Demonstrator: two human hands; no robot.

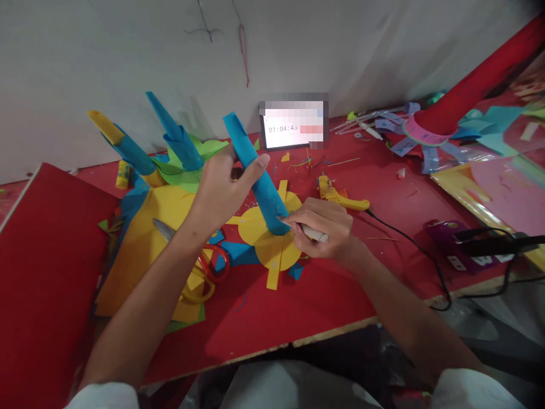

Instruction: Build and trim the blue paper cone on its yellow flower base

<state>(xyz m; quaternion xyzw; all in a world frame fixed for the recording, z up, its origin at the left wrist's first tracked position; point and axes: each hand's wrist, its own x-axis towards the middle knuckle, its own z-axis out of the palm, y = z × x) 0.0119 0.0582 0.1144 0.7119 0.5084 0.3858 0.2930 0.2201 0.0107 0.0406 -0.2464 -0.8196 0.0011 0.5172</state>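
Note:
My left hand (225,190) is closed around the upper part of a blue paper tube (269,199), thumb along its front. The tube leans to the left, its lower end on a yellow paper flower shape (251,230) with strips sticking out. In my right hand (326,227) is a pale pen or marker (314,233), its tip touching the tube near the bottom. Scissors (219,264) with red and yellow handles lie under my left forearm, on yellow paper sheets (140,250). Blue paper scraps (240,254) lie beside the flower shape.
A yellow glue gun (347,201) with a black cable lies right of my hands. Blue paper tubes with green leaves (187,150) and a glue stick (123,174) are at the back left. A timer screen (283,128) leans on the wall. A red column (481,79) rises at right.

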